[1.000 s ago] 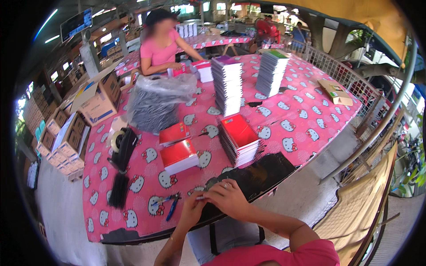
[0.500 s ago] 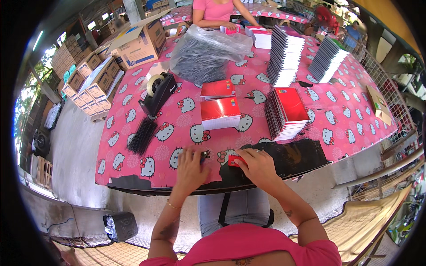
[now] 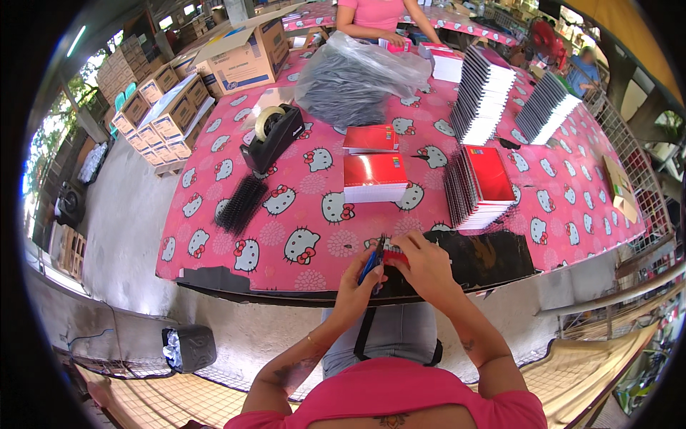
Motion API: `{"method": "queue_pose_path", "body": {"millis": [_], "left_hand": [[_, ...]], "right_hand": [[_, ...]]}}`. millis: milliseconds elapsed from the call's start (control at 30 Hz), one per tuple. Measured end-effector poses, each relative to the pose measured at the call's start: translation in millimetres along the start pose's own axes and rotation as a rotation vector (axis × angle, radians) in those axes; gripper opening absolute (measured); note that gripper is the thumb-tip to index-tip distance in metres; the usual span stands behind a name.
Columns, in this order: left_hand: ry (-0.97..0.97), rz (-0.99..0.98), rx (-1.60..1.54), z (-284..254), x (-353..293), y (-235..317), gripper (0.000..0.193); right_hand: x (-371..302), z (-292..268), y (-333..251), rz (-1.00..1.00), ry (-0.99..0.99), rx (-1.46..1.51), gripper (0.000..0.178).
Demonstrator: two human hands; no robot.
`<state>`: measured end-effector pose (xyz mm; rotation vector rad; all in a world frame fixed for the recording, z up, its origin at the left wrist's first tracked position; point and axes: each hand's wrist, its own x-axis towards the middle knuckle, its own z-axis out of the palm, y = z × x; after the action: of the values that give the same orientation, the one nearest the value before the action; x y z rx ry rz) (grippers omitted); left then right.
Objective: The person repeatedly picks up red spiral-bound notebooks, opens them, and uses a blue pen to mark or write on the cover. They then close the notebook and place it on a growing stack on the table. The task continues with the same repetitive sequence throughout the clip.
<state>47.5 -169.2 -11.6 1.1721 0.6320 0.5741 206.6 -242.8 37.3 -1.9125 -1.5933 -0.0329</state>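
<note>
My left hand (image 3: 357,287) is closed around blue-handled pliers (image 3: 371,265), whose dark jaws point away from me. Those jaws meet the edge of a small red notebook (image 3: 395,257) at the table's near edge. Fingers of my right hand (image 3: 427,269) grip this notebook and hide much of it. Beyond my hands lie a stack of red-covered notebooks (image 3: 375,171) and a smaller red pile (image 3: 371,138). To the right stands a stack of red notebooks with black spiral bindings (image 3: 487,179). A bundle of black spiral coils (image 3: 241,204) lies to the left.
A black tape dispenser (image 3: 273,139) stands behind the coils, near a clear plastic bag of dark coils (image 3: 350,86). Tall spiral-bound stacks (image 3: 482,96) rise at the far right. Cardboard boxes (image 3: 243,61) are at the back left. Another person (image 3: 379,18) works across the table.
My left hand has moved right with the pliers, bringing them from the tabletop to the red notebook. My right hand stays on the notebook. The view has shifted slightly.
</note>
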Motion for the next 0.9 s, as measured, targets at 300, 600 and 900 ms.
{"method": "queue_pose_path", "body": {"millis": [300, 600, 900], "left_hand": [[0.015, -0.042, -0.049, -7.4, -3.9, 3.4, 0.044], [-0.067, -0.250, -0.376, -1.3, -21.6, 7.9, 0.044], [-0.151, 0.236, 0.593, -47.0, -0.1, 33.5, 0.035]], "right_hand": [[-4.4, -2.7, 6.1, -0.038, 0.029, 0.013, 0.021], [-9.3, 4.3, 9.6, -0.001, 0.073, 0.076, 0.018], [-11.7, -23.6, 16.9, 0.002, -0.015, -0.127, 0.021]]}}
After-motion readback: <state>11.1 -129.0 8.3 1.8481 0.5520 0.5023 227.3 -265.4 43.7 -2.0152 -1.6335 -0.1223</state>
